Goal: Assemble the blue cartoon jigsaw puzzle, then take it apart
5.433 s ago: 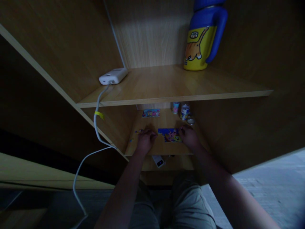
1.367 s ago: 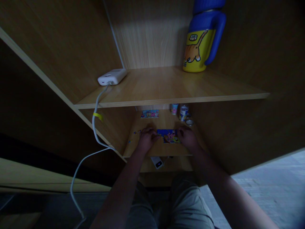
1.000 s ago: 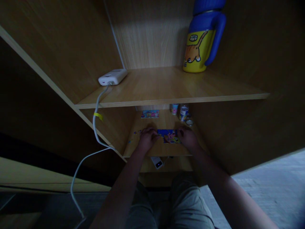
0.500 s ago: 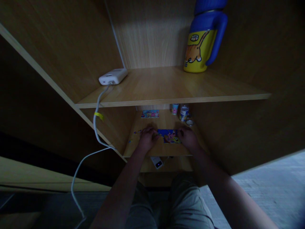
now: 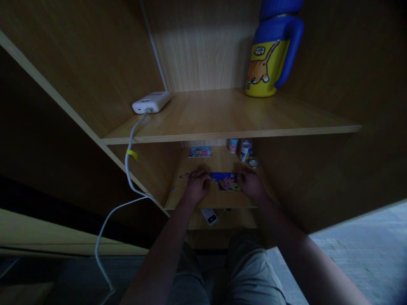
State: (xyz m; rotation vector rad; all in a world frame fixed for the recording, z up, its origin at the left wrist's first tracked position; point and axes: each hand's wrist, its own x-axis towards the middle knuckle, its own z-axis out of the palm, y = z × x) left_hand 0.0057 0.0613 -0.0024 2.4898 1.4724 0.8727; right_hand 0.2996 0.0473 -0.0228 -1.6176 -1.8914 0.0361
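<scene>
A partly built cartoon jigsaw puzzle (image 5: 226,181), mostly blue, lies on the lower wooden desk surface (image 5: 216,199). My left hand (image 5: 196,185) rests with curled fingers at the puzzle's left edge, its fingertips touching the pieces there. At the puzzle's right edge my right hand (image 5: 250,183) lies palm down. A few loose pieces (image 5: 183,175) sit on the desk just left of my left hand. It is too dim and small to tell whether either hand pinches a piece.
A picture card (image 5: 200,151) and small cups (image 5: 241,148) stand at the desk's back. On the upper shelf (image 5: 222,123) are a white power bank (image 5: 150,102) with a hanging cable (image 5: 127,169) and a blue-and-yellow bottle (image 5: 270,51). A small device (image 5: 210,217) lies below the desk edge.
Both hands stay at the puzzle's two edges, shifting only slightly. The view has drifted a little.
</scene>
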